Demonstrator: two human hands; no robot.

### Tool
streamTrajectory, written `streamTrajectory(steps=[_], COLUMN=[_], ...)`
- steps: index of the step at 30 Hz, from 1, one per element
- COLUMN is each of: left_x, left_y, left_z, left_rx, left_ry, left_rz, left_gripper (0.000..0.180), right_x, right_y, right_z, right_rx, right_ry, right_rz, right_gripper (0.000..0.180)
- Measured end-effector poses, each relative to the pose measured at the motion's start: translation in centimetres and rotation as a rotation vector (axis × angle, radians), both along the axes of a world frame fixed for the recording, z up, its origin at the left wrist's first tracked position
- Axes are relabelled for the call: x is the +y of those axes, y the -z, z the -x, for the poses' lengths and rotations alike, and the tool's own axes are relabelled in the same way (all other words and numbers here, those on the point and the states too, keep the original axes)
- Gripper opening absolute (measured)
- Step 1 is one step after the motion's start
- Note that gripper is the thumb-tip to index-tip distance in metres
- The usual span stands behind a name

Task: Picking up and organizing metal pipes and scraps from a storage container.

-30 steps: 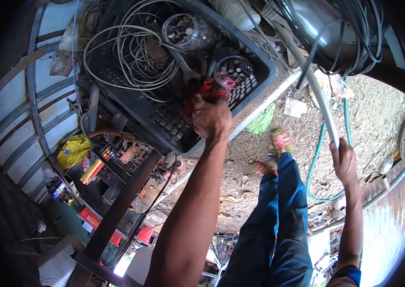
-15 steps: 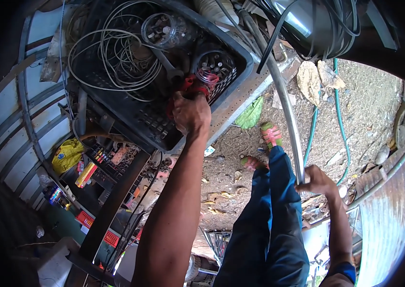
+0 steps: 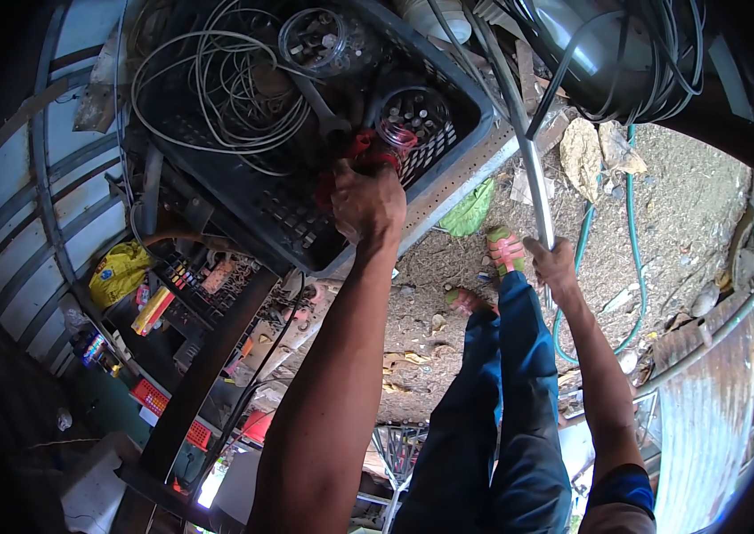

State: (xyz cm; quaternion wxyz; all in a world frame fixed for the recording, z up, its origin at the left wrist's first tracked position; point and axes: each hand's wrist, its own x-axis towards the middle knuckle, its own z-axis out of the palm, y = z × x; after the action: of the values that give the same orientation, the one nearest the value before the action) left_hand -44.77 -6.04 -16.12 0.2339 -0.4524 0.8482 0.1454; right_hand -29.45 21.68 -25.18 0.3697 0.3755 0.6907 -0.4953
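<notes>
the crate (image 3: 448, 169) sits up top on a shelf, and inside it the coil of wire (image 3: 217, 89) lies to the left, a round tub (image 3: 313, 37) behind it, a second tub (image 3: 413, 114) at the right wall. the left hand (image 3: 368, 203) is in the crate, just beside that second tub, on a tool (image 3: 361, 153). to the right, outside the crate, the right hand (image 3: 555, 265) wraps a pole (image 3: 519, 142). below the crate, a lower shelf (image 3: 208, 294) carries small packets. a hose (image 3: 631, 205) lies on the ground right of the pole.
</notes>
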Motion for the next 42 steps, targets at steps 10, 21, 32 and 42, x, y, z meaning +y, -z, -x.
streamTrajectory(steps=[10, 21, 32, 42], left_x=[-0.2, -0.5, -0.1, -1.0], left_y=[0.6, 0.1, -0.6, 1.7], left_z=[-0.2, -0.1, -1.2, -3.8], left_rx=[0.047, 0.042, 0.251, 0.631], left_ry=[-0.008, -0.027, -0.015, 0.180], left_rz=[-0.035, -0.035, -0.039, -0.158], left_gripper=[0.048, 0.045, 0.044, 0.042], right_x=[8.9, 9.9, 15.5, 18.3], right_y=[7.9, -3.7, -21.0, -29.6], right_z=[3.0, -0.1, -19.4, -24.0], right_rx=[0.235, 0.195, 0.057, 0.076], right_ry=[-0.420, -0.393, -0.313, -0.486], right_rz=[-0.627, -0.605, -0.537, -0.499], right_gripper=[0.031, 0.031, 0.025, 0.037])
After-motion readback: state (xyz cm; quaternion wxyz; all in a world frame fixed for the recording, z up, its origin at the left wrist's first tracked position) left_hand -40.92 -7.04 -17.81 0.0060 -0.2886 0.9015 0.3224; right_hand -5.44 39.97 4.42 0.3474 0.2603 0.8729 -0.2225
